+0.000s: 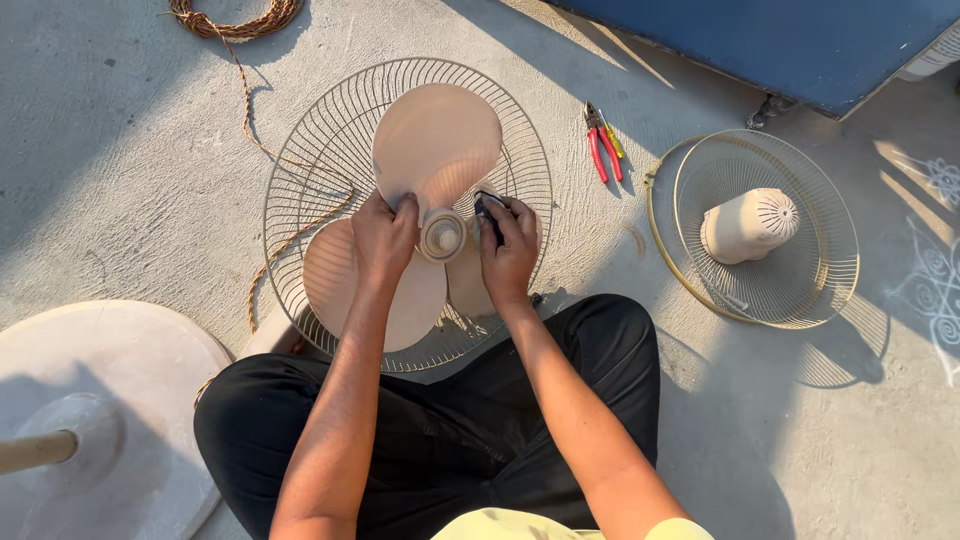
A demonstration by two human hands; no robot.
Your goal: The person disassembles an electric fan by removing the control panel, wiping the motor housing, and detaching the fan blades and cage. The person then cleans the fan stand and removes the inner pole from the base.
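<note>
Hands are working at the middle of a beige fan blade (436, 150) that is lying flat inside a wire guard (300, 160) on the concrete floor (120, 170), just beyond the person's crossed legs. The left hand (384, 235) is closing on the blade just left of the round hub (443, 236), fingers curling over the blade's edge. The right hand (508, 245) is sitting just right of the hub and is gripping a small dark object (487, 208); what that object is cannot be told. So the hub is lying between the two hands, about equally near to each, and its axis is pointing straight up toward the camera. Far to the right, red-handled pliers (603, 145) are lying on the floor, and beyond them a second wire guard (800, 290) is holding the beige motor housing (748, 225). A twisted cord (243, 95) is trailing off far left, and the round fan base (110, 360) is sitting near left.
</note>
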